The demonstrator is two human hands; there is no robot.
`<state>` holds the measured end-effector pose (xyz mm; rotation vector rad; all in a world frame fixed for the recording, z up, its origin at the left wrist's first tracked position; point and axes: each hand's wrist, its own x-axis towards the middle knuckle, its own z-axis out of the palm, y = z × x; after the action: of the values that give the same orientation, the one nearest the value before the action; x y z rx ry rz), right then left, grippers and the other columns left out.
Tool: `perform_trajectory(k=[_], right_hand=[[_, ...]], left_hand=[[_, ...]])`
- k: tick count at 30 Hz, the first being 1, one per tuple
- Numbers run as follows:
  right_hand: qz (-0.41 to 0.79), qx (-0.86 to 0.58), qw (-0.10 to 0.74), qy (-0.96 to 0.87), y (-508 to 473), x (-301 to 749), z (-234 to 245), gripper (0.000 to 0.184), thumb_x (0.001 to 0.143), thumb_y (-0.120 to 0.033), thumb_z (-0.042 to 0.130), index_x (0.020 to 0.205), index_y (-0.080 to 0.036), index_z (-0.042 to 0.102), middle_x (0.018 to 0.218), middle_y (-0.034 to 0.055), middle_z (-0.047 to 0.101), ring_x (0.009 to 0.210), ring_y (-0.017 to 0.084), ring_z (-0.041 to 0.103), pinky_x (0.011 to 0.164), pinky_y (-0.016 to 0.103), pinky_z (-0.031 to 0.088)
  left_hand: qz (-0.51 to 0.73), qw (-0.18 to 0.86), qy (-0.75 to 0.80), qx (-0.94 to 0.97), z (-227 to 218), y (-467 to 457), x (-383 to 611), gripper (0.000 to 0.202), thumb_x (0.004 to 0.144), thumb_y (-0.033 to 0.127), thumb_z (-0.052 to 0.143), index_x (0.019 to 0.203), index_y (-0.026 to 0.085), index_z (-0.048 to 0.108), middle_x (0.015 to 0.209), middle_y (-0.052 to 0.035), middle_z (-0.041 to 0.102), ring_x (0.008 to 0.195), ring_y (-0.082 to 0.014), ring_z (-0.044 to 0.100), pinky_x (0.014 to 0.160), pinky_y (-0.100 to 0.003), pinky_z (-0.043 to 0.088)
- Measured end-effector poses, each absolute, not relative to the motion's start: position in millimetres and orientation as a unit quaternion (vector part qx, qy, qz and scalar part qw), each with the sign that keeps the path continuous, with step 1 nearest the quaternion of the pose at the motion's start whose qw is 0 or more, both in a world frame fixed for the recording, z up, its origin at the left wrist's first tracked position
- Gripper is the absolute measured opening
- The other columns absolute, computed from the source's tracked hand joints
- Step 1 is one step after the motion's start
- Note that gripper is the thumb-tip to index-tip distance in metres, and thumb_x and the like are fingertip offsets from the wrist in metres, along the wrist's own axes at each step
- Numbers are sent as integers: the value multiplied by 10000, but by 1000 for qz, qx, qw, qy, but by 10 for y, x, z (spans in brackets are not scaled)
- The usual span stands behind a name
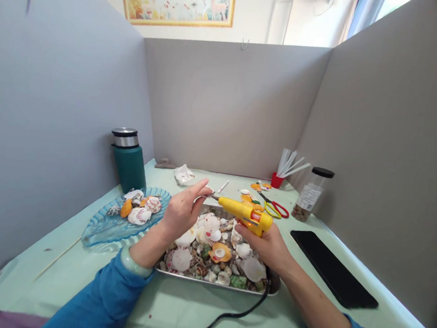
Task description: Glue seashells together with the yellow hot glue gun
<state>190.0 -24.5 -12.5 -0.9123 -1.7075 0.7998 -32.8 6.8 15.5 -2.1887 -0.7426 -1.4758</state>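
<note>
"2 hands in the head view: holding what?"

"The right hand [272, 246] grips the yellow glue gun [243, 211] above the tray [211, 285] of shells [181, 259]; the left hand [180, 207] pinches a small pale piece [209, 192] (a shell, perhaps) just by the nozzle [216, 198]."

"Which step?"

"Gluing that piece, I'd judge, though I can't see whether any glue is on it."

"And next?"

"A steady pinch and measured squeeze, skin clear of the nozzle, I'd say."
</note>
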Motion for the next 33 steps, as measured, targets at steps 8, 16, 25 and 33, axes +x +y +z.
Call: perform_trajectory(k=[8,16,25,33], right_hand=[[325,-409,499,-692,-233,1916,-131,266,768,-404,620,904,-177,649,735,17,619,624,136,530,552,249,439],[319,-416,497,-691,-246,1907,-113,271,767,-408,616,888,-167,646,720,14,604,623,131,514,557,247,431],[324,-414,491,-694,-252,1906,-103,273,763,-406,618,891,-167,649,696,13,615,594,131,526,527,242,436],[324,-398,497,-699,-249,1913,-104,287,771,-383,622,967,-174,648,850,33,666,737,163,591,669,277,490]], left_hand=[[-531,192,-265,-782,144,76,-338,500,851,90,476,1322,190,339,984,-33,697,938,-120,641,874,-274,502],[-529,193,-264,-783,157,67,-327,501,848,90,481,1318,192,342,974,-34,698,927,-127,645,862,-284,510],[-524,193,-266,-786,159,60,-323,511,845,81,482,1322,191,334,980,-31,696,942,-123,639,879,-282,503],[-528,194,-271,-781,159,52,-318,489,855,100,476,1318,192,346,965,-27,700,937,-132,645,882,-297,506]])
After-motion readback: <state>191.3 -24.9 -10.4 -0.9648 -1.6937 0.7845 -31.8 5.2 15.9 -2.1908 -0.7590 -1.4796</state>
